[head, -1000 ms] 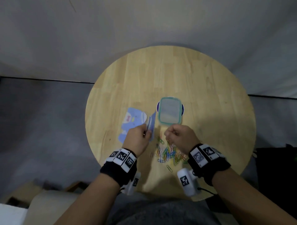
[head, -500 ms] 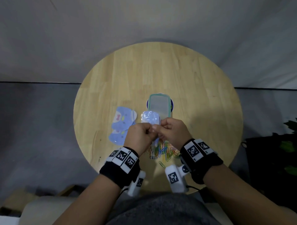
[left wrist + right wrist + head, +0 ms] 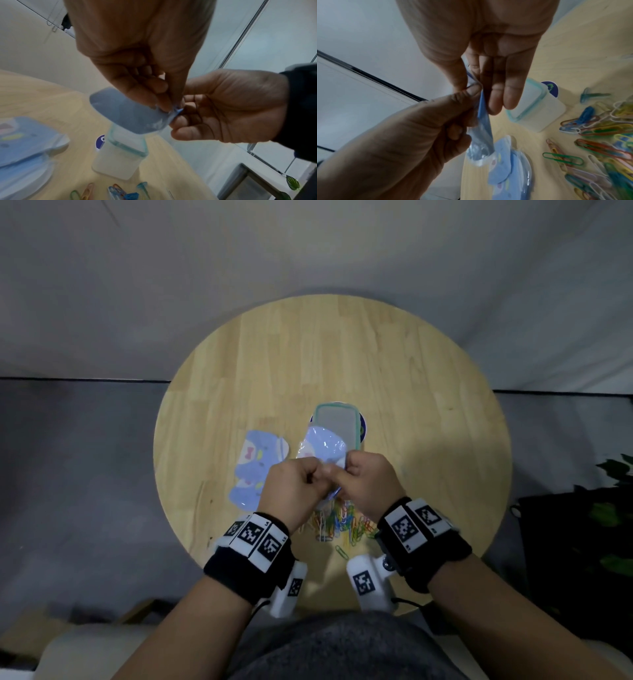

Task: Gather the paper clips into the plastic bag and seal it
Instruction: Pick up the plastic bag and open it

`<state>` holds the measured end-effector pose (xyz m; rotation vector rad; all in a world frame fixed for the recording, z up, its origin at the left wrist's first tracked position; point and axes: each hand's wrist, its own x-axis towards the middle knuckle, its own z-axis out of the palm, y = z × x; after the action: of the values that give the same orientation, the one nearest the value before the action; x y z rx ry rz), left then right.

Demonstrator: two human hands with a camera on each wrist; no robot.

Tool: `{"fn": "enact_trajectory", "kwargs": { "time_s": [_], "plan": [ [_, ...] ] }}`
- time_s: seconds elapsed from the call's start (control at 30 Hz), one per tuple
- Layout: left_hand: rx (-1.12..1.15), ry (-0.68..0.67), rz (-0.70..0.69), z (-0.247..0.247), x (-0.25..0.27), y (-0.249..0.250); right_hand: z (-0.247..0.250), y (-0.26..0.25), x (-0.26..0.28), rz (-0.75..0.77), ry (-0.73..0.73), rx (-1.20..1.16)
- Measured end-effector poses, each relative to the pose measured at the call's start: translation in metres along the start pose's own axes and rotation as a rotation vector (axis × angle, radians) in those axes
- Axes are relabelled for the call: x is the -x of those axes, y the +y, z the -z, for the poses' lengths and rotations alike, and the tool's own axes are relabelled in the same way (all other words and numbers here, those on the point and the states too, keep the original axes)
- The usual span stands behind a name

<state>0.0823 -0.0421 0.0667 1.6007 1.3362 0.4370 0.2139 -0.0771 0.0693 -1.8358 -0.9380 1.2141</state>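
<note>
A small blue plastic bag (image 3: 322,446) is lifted above the round wooden table (image 3: 428,405). My left hand (image 3: 313,477) and right hand (image 3: 354,474) meet at its near edge, and each pinches that edge between thumb and fingers. The left wrist view shows the bag (image 3: 130,115) pinched at its corner, with my right hand (image 3: 188,115) opposite. In the right wrist view the bag (image 3: 483,121) hangs between both thumbs. A pile of coloured paper clips (image 3: 339,520) lies on the table under my hands, also seen as loose clips (image 3: 599,148).
Other blue printed bags (image 3: 255,470) lie in a stack left of my hands. A clear box with a teal-rimmed lid (image 3: 337,428) stands just behind the held bag, on a round blue sticker. The near table edge runs close below the clips.
One second ago my left hand was at the bag stack and my right hand was over the clips. Both hands have since come together and lifted one bag off the table.
</note>
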Motion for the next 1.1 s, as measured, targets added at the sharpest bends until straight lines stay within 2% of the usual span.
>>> {"fn": "enact_trajectory", "kwargs": {
  "time_s": [0.1, 0.17, 0.27, 0.37, 0.43, 0.47, 0.53, 0.63, 0.73, 0.9, 0.97, 1.03, 1.1],
  "plan": [
    [0.077, -0.04, 0.046, -0.001, 0.0, -0.001, 0.003, 0.0, -0.003, -0.051, -0.039, 0.051],
    [0.139, -0.081, 0.067, -0.003, 0.003, -0.001, 0.003, -0.002, -0.004, -0.083, -0.001, 0.116],
    [0.121, -0.113, 0.04, -0.008, 0.007, 0.003, 0.006, -0.003, -0.004, -0.008, 0.064, 0.268],
    [0.021, -0.035, 0.042, -0.008, 0.003, 0.004, 0.006, -0.009, 0.005, 0.176, 0.111, 0.397],
    [-0.016, 0.026, 0.042, -0.004, -0.001, 0.0, 0.006, -0.009, 0.011, 0.44, 0.088, 0.545],
    [-0.025, 0.016, 0.038, -0.002, -0.002, -0.001, 0.007, -0.009, 0.014, 0.578, 0.038, 0.64],
    [0.069, -0.104, 0.078, 0.003, -0.004, 0.0, 0.013, -0.004, 0.015, 0.748, -0.072, 0.798],
    [0.402, -0.323, 0.192, 0.007, 0.0, 0.005, 0.024, -0.002, 0.013, 0.742, -0.182, 0.715],
    [0.534, -0.401, 0.205, 0.01, 0.002, 0.008, 0.03, -0.001, 0.011, 0.702, -0.172, 0.537],
    [0.536, -0.548, 0.227, 0.019, -0.001, 0.002, 0.031, -0.004, 0.011, 0.652, -0.235, 0.49],
    [0.493, -0.579, 0.209, 0.022, 0.001, 0.003, 0.036, -0.008, 0.011, 0.637, -0.249, 0.553],
    [0.436, -0.564, 0.196, 0.024, 0.003, 0.004, 0.041, -0.014, 0.012, 0.672, -0.271, 0.694],
    [0.331, -0.458, 0.168, 0.023, 0.0, -0.001, 0.042, -0.016, 0.013, 0.776, -0.284, 0.915]
  ]
}}
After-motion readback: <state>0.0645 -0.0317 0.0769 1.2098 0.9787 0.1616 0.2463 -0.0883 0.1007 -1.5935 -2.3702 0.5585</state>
